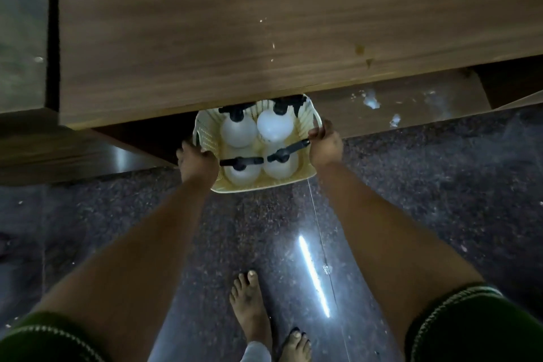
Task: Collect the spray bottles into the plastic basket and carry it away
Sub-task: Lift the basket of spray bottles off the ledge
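Observation:
A cream plastic basket (305, 123) with perforated walls hangs low in front of me, its far end tucked under the edge of a wooden table (264, 23). Several white spray bottles (274, 125) with black trigger heads stand upright inside it. My left hand (195, 164) grips the basket's left rim, my right hand (324, 144) grips the right rim. Both arms reach straight down to it.
The wooden table top fills the upper frame, with a lower wooden shelf (396, 103) beneath it at right. Dark speckled stone floor (440, 185) spreads below, reflecting a light strip. My bare feet (252, 303) stand near the bottom middle.

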The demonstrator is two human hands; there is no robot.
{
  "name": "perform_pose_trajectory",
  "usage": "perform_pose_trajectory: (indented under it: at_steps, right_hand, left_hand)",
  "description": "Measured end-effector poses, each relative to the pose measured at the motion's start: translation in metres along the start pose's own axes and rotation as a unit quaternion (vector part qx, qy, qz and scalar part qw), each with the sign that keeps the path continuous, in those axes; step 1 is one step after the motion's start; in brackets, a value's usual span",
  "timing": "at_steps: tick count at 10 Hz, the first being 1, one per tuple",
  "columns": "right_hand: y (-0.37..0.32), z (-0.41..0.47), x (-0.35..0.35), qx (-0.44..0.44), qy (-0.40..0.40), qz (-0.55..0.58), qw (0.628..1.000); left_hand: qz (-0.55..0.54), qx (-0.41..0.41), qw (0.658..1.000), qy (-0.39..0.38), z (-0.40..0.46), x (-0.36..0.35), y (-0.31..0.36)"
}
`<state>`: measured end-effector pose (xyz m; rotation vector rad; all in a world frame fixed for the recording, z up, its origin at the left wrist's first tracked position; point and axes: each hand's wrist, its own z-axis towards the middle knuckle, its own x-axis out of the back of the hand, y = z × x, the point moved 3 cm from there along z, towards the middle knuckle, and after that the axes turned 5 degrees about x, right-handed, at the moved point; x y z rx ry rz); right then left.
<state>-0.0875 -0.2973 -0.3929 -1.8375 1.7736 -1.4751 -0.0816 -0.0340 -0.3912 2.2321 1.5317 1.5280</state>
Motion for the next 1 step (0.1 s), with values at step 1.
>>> perform_pose_trajectory:
  at_steps: [1]
  right_hand:
    - [-0.0144,0.0354,-0.0169,0.01,-0.006,-0.012,1.0]
  left_hand:
    - [0.014,-0.013,1.0,0.013,0.0376,-0.0074,0.0192]
